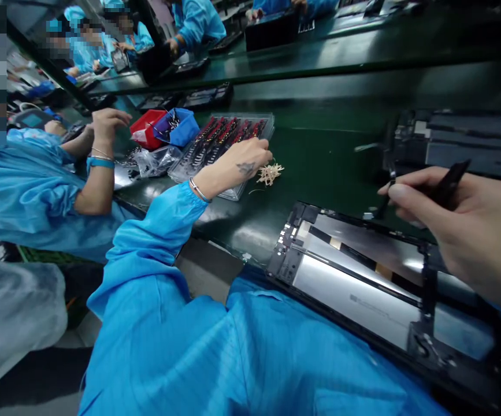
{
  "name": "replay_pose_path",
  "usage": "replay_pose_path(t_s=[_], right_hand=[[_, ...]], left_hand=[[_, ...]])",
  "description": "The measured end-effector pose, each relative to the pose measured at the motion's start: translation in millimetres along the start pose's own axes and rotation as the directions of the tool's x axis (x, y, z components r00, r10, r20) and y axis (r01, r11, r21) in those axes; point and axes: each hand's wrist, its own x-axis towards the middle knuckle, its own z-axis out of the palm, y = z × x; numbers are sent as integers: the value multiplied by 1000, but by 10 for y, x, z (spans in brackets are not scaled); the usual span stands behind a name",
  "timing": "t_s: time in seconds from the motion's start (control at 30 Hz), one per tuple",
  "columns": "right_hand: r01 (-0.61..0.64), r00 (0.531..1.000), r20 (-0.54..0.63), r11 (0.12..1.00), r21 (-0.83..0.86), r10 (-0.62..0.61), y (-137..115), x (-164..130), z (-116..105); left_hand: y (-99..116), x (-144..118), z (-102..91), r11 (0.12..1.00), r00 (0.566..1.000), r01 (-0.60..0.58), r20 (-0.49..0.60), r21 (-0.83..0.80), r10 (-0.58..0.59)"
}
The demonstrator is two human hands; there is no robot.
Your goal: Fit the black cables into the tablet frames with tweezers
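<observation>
The dark green desk (pixel 319 156) carries an opened tablet chassis (pixel 363 277) at its near edge, back side up and showing silvery plates. Well to the left of the chassis and farther from the near edge lies a clear plastic tray (pixel 219 144) of red and black parts, with a small heap of pale slivers (pixel 270 173) just beside the tray on the chassis side. Beyond the tray, away from the chassis, sit a blue bin (pixel 181 128), a red bin (pixel 146 128) touching it, and a crumpled clear bag (pixel 157 160)
</observation>
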Motion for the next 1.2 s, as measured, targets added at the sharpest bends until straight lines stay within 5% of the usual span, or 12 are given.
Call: replay_pose_path(t_s=[0.13, 0.23, 0.3, 0.4, 0.53, 0.7, 0.8, 0.87, 0.9, 0.97, 1.03, 1.2], right_hand=[[4, 999, 36, 991, 137, -9, -115, -46, 39], [38, 998, 50, 981, 188, -48, -197, -91, 103], [57, 998, 31, 981, 185, -63, -205, -101, 132], [69, 997, -41, 979, 189, -63, -183, -57, 101], [131, 986, -121, 975, 182, -110, -204, 52, -24], [212, 977, -50, 965, 156, -207, -288, 59, -84], [198, 980, -67, 962, 187, -189, -329, 28, -84], [160, 986, -86, 957, 241, -143, -352, 21, -90], [141, 989, -91, 952, 273, -120, -362, 20, -94], [116, 992, -91, 939, 323, -91, -377, 18, -102], [122, 991, -101, 934, 337, -93, -386, 8, -104], [213, 970, -170, 946, 243, -174, -412, -39, -102]], left_hand=[[401, 196, 21, 864, 948, -132, -315, -486, -32], [867, 370, -3, 348, 970, -219, -242, -911, -23], [1086, 463, -58, 41, 984, -176, -174, -984, 32], [1163, 546, -189, -103, 986, -163, -167, -981, 23], [1017, 574, -383, 149, 977, -115, -84, -982, 196], [945, 623, -468, 416, 922, -125, 49, -901, 384], [960, 630, -435, 466, 928, -240, -61, -852, 367], [989, 598, -406, 532, 927, -374, -290, -760, 238], [1011, 574, -395, 599, 885, -442, -433, -667, 171], [1066, 522, -384, 764, 716, -513, -685, -390, 131], [1124, 483, -389, 867, 574, -486, -788, -108, 224], [1199, 474, -422, 925, 533, -367, -793, 98, 296]])
